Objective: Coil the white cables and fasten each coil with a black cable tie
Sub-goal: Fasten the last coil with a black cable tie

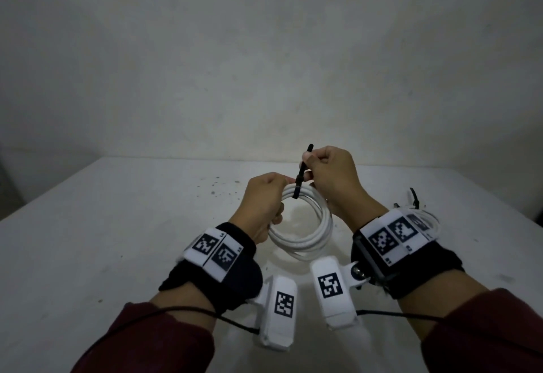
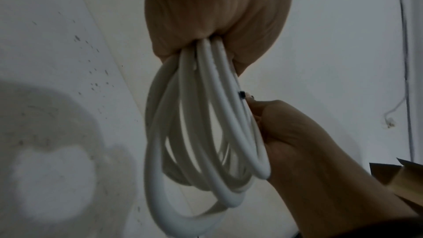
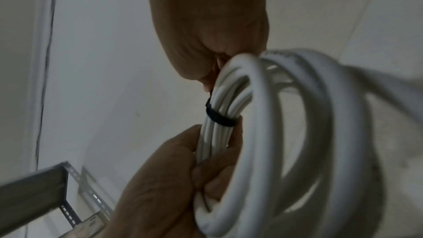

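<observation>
A white cable coil (image 1: 305, 225) hangs above the table between both hands. My left hand (image 1: 264, 202) grips the coil's upper left strands (image 2: 206, 57), fingers curled round them. A black cable tie (image 1: 300, 177) wraps the top of the coil as a tight band (image 3: 219, 117). My right hand (image 1: 329, 172) pinches the tie's free tail, which sticks up past the thumb. In the right wrist view the left hand (image 3: 178, 178) holds the bundled strands just below the band. In the left wrist view the right hand (image 2: 297, 142) sits against the coil's side.
A second white coil (image 1: 426, 216) with a black tie (image 1: 415, 197) lies on the white table (image 1: 117, 240) behind my right wrist. A white wall stands behind the table's far edge. A perforated metal frame (image 3: 68, 187) shows in the right wrist view.
</observation>
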